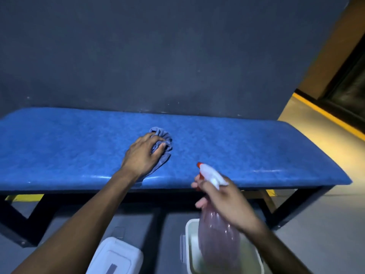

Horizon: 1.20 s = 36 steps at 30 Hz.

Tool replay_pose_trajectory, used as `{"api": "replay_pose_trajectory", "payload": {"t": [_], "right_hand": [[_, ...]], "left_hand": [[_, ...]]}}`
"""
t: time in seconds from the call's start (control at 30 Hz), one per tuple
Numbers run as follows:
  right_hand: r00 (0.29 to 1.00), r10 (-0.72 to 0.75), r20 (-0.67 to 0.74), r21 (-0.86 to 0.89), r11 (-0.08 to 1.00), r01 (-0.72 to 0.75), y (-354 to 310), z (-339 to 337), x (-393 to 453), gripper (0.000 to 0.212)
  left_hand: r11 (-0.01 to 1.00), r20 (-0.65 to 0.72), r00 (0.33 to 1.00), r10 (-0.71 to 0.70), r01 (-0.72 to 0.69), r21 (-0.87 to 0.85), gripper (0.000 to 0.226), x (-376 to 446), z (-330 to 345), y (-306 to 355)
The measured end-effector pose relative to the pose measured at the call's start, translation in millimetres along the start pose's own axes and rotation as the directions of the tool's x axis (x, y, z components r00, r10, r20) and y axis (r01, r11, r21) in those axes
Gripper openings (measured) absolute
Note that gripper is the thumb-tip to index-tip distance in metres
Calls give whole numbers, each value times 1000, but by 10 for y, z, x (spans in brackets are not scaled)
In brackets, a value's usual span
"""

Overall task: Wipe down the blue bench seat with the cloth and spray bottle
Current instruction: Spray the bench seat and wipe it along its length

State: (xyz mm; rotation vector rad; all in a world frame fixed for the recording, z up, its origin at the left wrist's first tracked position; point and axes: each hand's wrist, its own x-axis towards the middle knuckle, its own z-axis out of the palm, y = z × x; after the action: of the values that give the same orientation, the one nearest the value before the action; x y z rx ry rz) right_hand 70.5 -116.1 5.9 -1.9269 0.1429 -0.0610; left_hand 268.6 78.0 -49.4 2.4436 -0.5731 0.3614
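Observation:
The blue bench seat (pixel 246 147) runs across the view against a dark wall. My left hand (pixel 141 155) presses a bunched blue-grey cloth (pixel 165 140) onto the middle of the seat, fingers curled over it. My right hand (pixel 223 200) grips the neck of a spray bottle (pixel 217 238) with a white head and red nozzle. The bottle hangs in front of the seat's near edge, nozzle pointing left and up toward the seat. Its clear body holds pinkish liquid.
A white open tub (pixel 254 258) stands on the floor under the bottle. A white lidded box (pixel 116 258) sits to its left. The bench has a dark metal frame (pixel 296 202). Yellow floor lines (pixel 325 115) run at the right, past the bench end.

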Motion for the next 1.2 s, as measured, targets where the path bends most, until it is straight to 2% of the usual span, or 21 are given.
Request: {"api": "replay_pose_trajectory", "payload": {"t": [0.1,0.2,0.27,0.4,0.53,0.6,1.0,1.2], "right_hand": [[994,103,46,-175,980,-93,-311,-229,296,15],[985,166,56,-153,976,-155,-365,-261,525,27],[983,172,56,-134,977,-164,-376,-221,602,27],[983,182,17,-236,956,-173,-341,-151,664,41],[986,166,-26,-256,952,-167,-289,-134,644,28],[988,151,-18,-282,948,-150,-255,-127,638,35],[980,185,-79,-265,943,-200,-77,-297,515,26],[946,165,-279,-159,964,-215,91,-956,471,25]], "left_hand": [[1000,15,1000,5,-5,12,34,3,-18,27],[1000,12,1000,3,-3,19,33,2,-30,46],[1000,16,1000,-1,0,19,33,-3,-28,38],[1000,24,1000,-10,10,9,35,-13,-22,30],[1000,18,1000,-10,10,19,33,-23,-32,50],[1000,16,1000,-8,7,20,33,-22,-37,56],[999,5,1000,-3,3,39,34,-25,-14,70],[999,-19,1000,9,-8,46,31,-29,-9,83]]}}
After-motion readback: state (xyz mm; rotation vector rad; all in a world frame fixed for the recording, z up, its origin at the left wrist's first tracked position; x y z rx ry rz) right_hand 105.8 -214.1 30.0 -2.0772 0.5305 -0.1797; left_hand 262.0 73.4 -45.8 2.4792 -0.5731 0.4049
